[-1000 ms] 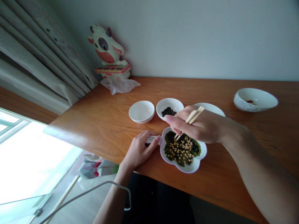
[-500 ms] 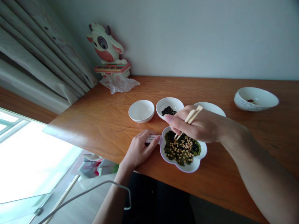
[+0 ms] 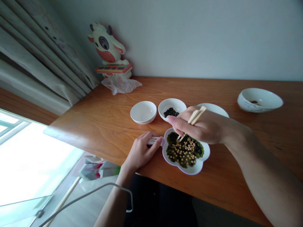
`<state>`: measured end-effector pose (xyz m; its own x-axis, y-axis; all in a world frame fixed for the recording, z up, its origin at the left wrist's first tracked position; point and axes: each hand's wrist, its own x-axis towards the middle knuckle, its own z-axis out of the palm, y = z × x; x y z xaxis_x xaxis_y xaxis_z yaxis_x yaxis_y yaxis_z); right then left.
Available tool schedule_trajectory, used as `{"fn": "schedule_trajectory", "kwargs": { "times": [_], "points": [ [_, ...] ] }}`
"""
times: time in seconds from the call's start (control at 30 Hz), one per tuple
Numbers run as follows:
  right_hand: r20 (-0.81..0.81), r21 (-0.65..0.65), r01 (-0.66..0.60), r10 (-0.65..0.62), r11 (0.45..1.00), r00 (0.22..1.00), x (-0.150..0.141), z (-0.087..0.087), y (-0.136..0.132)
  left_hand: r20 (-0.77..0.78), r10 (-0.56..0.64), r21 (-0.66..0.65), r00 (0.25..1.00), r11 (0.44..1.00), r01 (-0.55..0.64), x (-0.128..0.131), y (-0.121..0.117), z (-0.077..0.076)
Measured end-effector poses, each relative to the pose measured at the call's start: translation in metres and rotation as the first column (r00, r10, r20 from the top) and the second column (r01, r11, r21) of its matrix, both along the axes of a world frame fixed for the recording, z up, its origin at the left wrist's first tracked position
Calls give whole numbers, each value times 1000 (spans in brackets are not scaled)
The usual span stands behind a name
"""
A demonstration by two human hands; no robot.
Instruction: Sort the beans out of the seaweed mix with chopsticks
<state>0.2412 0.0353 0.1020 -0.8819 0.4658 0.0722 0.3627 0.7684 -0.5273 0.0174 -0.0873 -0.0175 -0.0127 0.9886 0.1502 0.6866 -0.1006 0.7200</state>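
Hardly anything has changed in the last moment: the right hand keeps the chopsticks lowered into the flower-shaped dish, and the dish has not visibly shifted. I take that steadiness as a sign of fine work at the tips rather than carrying.

The right forearm reaches in from the right, wrist nearly level and back of the hand up. The fingers are curled in, pinching the chopsticks against the thumb, with the thick ends rising above the knuckles and the thin ends slanting down to the left. The tips seem to touch the dark beans near the handle side; it is hard to tell whether one is caught between them.

The left hand comes up from the near edge of the tabletop, its thumb and fingers closed around the labelled handle. The dish lies near, between the two hands, with pale beans scattered over green and dark ones.

Just beyond it stands a bowl of black beans, with another white bowl to its left. A third bowl is partly hidden behind the right hand.
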Motion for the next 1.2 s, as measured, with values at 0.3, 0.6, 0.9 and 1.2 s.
{"fn": "schedule_trajectory", "kwargs": {
  "times": [0.3, 0.6, 0.9, 1.2],
  "points": [
    [-53, -26, 4, -5, 1000, 999, 0, 0, -1, -1, 1, 8, 1000, 1000, -1, 1, 0, 0],
    [-32, -81, 19, -21, 997, 999, -1, 1, -2, -16, 0, 2, 1000, 1000, 0, 0, 0, 0],
    [-39, -98, 42, -46, 994, 998, -1, -1, -1, -7, 0, -14, 1000, 1000, 0, 1, 0, 0],
    [-39, -83, 18, -21, 996, 999, -1, -2, -2, -8, 12, 5, 1000, 1000, -12, 2, 0, 2]
  ]
}}
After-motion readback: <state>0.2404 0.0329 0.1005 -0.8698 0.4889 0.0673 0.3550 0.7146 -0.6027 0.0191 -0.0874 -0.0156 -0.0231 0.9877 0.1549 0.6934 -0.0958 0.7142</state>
